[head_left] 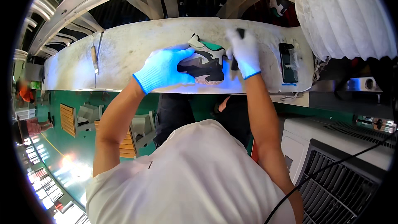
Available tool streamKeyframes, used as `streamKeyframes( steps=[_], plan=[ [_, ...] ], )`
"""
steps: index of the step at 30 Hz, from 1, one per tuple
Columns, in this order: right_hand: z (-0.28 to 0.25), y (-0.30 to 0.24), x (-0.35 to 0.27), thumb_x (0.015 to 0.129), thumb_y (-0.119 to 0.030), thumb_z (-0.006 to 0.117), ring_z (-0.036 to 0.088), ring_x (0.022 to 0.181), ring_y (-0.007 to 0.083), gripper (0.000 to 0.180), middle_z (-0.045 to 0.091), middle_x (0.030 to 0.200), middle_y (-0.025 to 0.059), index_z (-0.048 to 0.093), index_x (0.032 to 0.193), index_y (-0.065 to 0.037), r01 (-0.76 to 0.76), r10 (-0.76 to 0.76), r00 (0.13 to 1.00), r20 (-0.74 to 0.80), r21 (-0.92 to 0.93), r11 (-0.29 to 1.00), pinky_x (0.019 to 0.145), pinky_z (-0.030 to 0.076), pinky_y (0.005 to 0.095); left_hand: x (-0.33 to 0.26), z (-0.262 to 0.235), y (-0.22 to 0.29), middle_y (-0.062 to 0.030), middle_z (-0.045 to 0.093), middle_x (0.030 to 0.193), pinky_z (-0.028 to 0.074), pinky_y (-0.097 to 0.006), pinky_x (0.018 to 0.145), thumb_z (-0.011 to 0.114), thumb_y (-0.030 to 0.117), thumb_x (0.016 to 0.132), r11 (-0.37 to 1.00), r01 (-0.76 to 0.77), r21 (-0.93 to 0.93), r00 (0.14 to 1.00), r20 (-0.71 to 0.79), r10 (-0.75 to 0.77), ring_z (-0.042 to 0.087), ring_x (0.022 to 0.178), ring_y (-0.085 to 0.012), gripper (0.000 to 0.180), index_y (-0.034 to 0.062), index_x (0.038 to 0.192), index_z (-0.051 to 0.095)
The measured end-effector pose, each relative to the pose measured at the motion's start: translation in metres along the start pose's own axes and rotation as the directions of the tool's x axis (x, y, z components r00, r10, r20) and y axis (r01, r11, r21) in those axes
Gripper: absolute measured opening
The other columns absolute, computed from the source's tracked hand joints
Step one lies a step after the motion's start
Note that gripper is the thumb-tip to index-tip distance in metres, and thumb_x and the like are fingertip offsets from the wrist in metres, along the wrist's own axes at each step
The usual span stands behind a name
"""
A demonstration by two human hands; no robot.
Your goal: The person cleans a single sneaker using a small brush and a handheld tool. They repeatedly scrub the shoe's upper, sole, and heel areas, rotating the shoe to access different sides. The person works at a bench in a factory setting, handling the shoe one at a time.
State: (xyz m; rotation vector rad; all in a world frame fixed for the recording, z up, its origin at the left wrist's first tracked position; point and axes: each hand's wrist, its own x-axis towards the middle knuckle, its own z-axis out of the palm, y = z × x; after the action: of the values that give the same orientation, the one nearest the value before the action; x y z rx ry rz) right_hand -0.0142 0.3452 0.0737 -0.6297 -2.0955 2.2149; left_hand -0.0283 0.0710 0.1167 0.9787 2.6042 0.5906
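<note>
A grey, black and white sneaker (206,67) with a green inner lining rests on the pale worktable in front of me. My left hand (163,68), in a white knit glove lit blue, grips the shoe from its left side, fingers on top and thumb on the near side. Just right of the shoe is my gloved right hand (247,54), smeared by motion and closed around a dark, elongated object (235,63). The ends of that object stick out above and below the fingers. Its kind is too blurred to tell, and whether it touches the shoe is unclear.
A black phone-like slab (287,64) in clear wrap lies on the table's right. A slim wooden-handled tool (94,59) lies at the left. Clear strips (168,0) hang behind the worktable (124,49). A white ribbed duct (344,16) bulges at far right, above grey machinery (331,157).
</note>
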Motion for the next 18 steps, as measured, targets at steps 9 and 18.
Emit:
streamKeyframes(
  steps=[9, 18],
  plan=[
    [0.026, 0.029, 0.033, 0.115, -0.034, 0.066, 0.053, 0.047, 0.0213, 0.046, 0.055, 0.062, 0.006, 0.058, 0.079, -0.007, 0.007, 0.141, 0.974, -0.176, 0.648, 0.762, 0.048, 0.048, 0.0382, 0.003, 0.019, 0.012, -0.0196, 0.069, 0.155, 0.06, -0.048, 0.111, 0.096, 0.061, 0.073, 0.963, -0.008, 0.27, 0.991, -0.126, 0.044, 0.072, 0.134, -0.0405, 0.095, 0.0064, 0.147, 0.072],
    [0.029, 0.023, 0.016, 0.114, -0.038, 0.066, 0.047, 0.046, 0.0184, 0.043, 0.053, 0.063, 0.0029, 0.057, 0.083, -0.01, 0.012, 0.091, 0.986, -0.136, 0.615, 0.788, 0.048, 0.044, 0.0371, 0.007, 0.027, 0.003, -0.0212, 0.075, 0.145, 0.064, -0.046, 0.103, 0.096, 0.069, 0.069, 0.951, -0.126, 0.281, 0.961, -0.204, 0.188, 0.077, 0.125, -0.0393, 0.094, 0.0053, 0.135, 0.077]
  ],
)
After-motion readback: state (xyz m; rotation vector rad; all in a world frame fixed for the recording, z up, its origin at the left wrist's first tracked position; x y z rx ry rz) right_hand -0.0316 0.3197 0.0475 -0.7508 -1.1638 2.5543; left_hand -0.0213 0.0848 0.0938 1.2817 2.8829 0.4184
